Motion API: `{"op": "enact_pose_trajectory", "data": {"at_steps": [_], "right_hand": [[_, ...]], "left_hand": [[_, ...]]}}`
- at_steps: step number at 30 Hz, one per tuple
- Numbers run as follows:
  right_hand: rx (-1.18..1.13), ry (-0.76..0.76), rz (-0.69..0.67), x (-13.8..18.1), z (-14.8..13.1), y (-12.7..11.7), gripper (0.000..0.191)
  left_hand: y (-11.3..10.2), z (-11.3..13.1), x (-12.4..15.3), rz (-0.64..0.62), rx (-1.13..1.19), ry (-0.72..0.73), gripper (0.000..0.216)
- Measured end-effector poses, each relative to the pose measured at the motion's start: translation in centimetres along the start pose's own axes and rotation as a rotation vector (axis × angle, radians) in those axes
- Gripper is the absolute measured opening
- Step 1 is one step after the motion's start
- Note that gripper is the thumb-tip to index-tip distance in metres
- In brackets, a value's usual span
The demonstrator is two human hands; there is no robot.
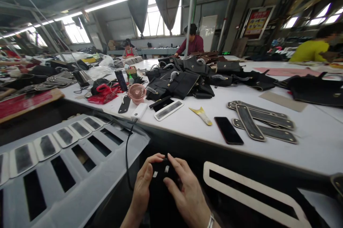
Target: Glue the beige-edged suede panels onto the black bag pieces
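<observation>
Low in front of me, below the table edge, a dark black piece (160,188) with two small pale patches near its top is between my two hands. My left hand (143,181) grips its left side, with thumb and fingers at the upper edge. My right hand (187,188) holds the right side, fingers reaching to the top and thumb across the front. The lower part of the piece merges with the dark background, so its exact kind is unclear. To the right lies a long cream frame-shaped piece (249,194) with a dark slot.
On the white table (187,128) lie a phone (228,130), a yellow tube (201,115), stacked dark straps (264,120), a pink fan (137,93) and piled black bags (174,81). Framed panels (23,158) line a grey slotted sheet (88,188) at left. Other people work beyond.
</observation>
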State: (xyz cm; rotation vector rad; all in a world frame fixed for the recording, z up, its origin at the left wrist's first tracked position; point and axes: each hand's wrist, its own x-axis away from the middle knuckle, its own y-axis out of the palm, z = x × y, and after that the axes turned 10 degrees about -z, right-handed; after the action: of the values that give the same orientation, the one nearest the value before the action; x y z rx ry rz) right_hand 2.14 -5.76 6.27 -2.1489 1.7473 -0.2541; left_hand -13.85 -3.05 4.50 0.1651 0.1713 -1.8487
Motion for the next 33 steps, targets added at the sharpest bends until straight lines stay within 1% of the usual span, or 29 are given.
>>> {"op": "enact_pose_trajectory", "data": {"at_steps": [5, 7, 9, 11, 13, 15, 18, 20, 22, 24, 28, 33], "right_hand": [[0.117, -0.165, 0.209, 0.1, 0.0, 1.2, 0.035], [0.141, -0.144, 0.242, 0.4, 0.1, 1.5, 0.020], [0.138, -0.030, 0.201, 0.6, 0.0, 1.5, 0.004], [0.142, 0.121, 0.100, 0.6, -0.4, 1.3, 0.014], [0.185, 0.227, -0.012, 0.4, -0.9, 0.8, 0.022], [0.257, 0.257, -0.093, 0.3, -1.5, 0.3, 0.026], [0.343, 0.239, -0.144, 0.1, -2.0, -0.4, 0.029], [0.350, 0.226, -0.177, 0.0, -1.9, -0.7, 0.031], [0.279, 0.215, -0.222, -0.2, -1.6, -0.9, 0.034], [0.151, 0.173, -0.252, -0.3, -1.2, -0.9, 0.037], [-0.075, 0.074, -0.257, -0.1, -0.6, -0.7, 0.040], [-0.420, 0.155, -0.222, 0.5, 1.0, 0.0, 0.041]], "left_hand": [[0.4, 0.3, 0.1, 0.023, 0.006, 0.008, 0.036], [0.4, 0.4, 0.2, 0.041, 0.013, 0.011, 0.036], [0.4, 0.4, 0.3, 0.054, 0.015, 0.012, 0.036], [0.4, 0.5, 0.3, 0.057, 0.003, 0.009, 0.035], [0.4, 0.5, 0.4, 0.054, -0.014, 0.004, 0.034], [0.4, 0.5, 0.4, 0.051, -0.023, 0.008, 0.034], [0.5, 0.6, 0.3, 0.055, -0.031, 0.012, 0.033], [0.6, 0.6, 0.3, 0.066, -0.031, 0.003, 0.033], [0.6, 0.6, 0.2, 0.077, -0.026, -0.008, 0.032], [0.6, 0.5, 0.2, 0.091, -0.018, -0.014, 0.031], [0.5, 0.4, 0.2, 0.122, -0.004, -0.007, 0.028], [0.5, 0.9, 0.6, 0.073, -0.010, -0.002, 0.024]]}}
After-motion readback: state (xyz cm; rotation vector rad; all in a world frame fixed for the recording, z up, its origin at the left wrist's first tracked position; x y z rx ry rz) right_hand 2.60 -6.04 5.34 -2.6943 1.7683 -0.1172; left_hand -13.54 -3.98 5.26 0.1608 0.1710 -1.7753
